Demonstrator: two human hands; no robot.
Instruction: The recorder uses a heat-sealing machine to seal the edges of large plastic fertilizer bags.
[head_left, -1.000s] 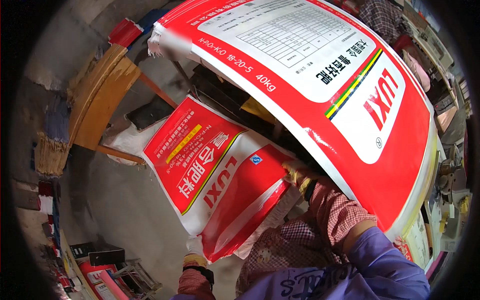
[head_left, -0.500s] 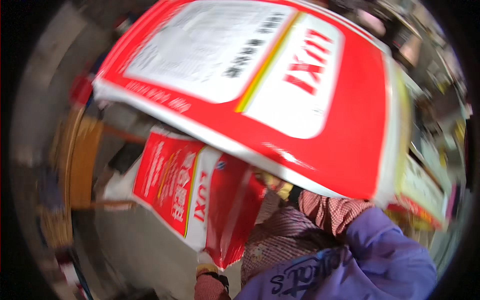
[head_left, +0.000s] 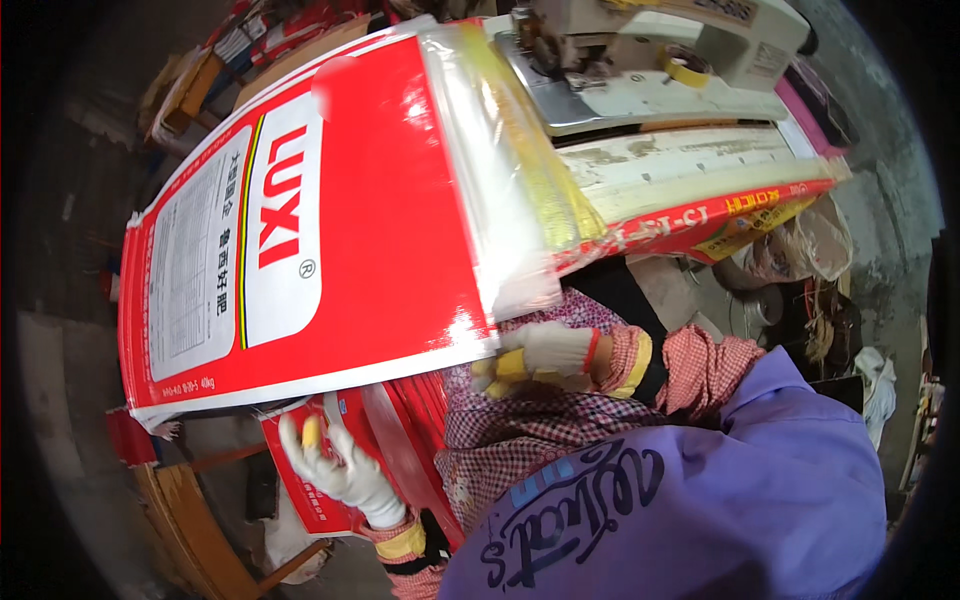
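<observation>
A flat stack of large red-and-white woven sacks [head_left: 390,150] lies across the table, its right side covered by clear plastic and a yellow edge. Below its front edge hangs another red sack [head_left: 405,430], partly behind my left hand [head_left: 340,475]. That hand wears a white glove with yellow fingertips; its fingers are spread and nothing is in them. My right hand [head_left: 545,358], gloved alike, is beside the stack's near right corner, above my checked apron [head_left: 530,430]. Its fingers curl inward, and whatever they may hold is hidden.
An industrial sewing machine [head_left: 640,75] stands at the back right, a roll of yellow tape [head_left: 687,66] on its bed. A red printed strip [head_left: 700,225] runs along the table's front. A wooden stool or frame [head_left: 195,530] is at lower left, a plastic-lined container [head_left: 800,245] at right.
My left hand has let go of the lower red sack and opened. The view has turned, so the stack now appears farther left and the sewing machine shows. My right hand has come into sight.
</observation>
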